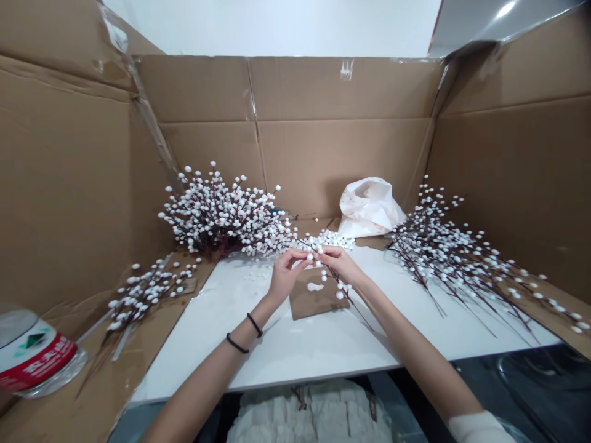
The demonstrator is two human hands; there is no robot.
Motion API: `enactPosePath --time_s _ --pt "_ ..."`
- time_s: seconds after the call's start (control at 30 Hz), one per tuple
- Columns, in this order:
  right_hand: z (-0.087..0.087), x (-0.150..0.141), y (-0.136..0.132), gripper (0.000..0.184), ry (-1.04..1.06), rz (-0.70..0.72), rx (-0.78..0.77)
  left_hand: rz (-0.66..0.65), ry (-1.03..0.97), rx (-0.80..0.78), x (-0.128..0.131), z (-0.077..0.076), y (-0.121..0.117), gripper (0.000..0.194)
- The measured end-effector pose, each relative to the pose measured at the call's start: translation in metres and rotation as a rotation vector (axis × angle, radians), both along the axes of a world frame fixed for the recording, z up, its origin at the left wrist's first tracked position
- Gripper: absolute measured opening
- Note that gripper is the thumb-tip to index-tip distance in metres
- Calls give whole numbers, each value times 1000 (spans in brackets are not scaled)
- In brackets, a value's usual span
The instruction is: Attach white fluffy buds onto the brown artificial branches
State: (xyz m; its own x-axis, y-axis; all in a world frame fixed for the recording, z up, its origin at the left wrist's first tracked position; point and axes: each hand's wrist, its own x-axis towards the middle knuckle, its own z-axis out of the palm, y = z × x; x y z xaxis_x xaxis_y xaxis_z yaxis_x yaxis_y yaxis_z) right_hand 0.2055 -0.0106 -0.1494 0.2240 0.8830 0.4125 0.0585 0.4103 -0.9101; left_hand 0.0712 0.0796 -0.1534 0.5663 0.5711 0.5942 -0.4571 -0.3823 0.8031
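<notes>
Both hands work at the middle of the frame, just above a brown cardboard square (318, 296) lying on the white worktop (272, 357). Together they hold an artificial pussy-willow branch (325, 253) with white foam-like buds and a thin dark stem. The branch crosses above the cardboard square, its lower stem slanting down to the right. The fingers (295, 259) of the left hand (285, 277) curl around it and pinch it, and the right hand (339, 263) closes on it too, its fingers meeting the buds close to the left hand's. Exactly which fingertip touches what is too small to tell.

Two black elastic bands (242, 327) circle the left wrist, and a white sleeve (480, 428) shows at the lower right on the right forearm. Loose white buds (256, 275) lie on the worktop near the left hand.

A dense bunch of the same branches (221, 215) sits at the back left, with a looser pile (457, 264) spread at the right. A smaller bunch (148, 294) lies on flattened cardboard at the left. A white plastic bag (369, 209) slumps at the back against the cardboard wall (341, 141). At the lower left edge sits a round plastic-wrapped package (32, 351) with a red label.
</notes>
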Motion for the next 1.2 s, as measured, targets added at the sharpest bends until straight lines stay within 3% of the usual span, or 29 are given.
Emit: enactPosePath --time_s 0.43,0.63,0.73,0.83,1.03,1.2 --pt "-1 -2 2 20 10 6 16 34 -5 5 1 -6 3 20" --pt "8 7 -4 23 109 -58 -36 64 113 138 0 5 15 23" --pt "14 24 -8 25 298 -261 16 254 273 257 7 5 34 37" --pt "16 37 -11 26 446 -385 58 375 686 520 24 -5 52 29" --pt "14 31 -6 30 478 -344 -29 435 960 689 71 -27 62 23" --pt "8 26 1 34 304 -385 -31 492 1070 730 95 -29 60 25"
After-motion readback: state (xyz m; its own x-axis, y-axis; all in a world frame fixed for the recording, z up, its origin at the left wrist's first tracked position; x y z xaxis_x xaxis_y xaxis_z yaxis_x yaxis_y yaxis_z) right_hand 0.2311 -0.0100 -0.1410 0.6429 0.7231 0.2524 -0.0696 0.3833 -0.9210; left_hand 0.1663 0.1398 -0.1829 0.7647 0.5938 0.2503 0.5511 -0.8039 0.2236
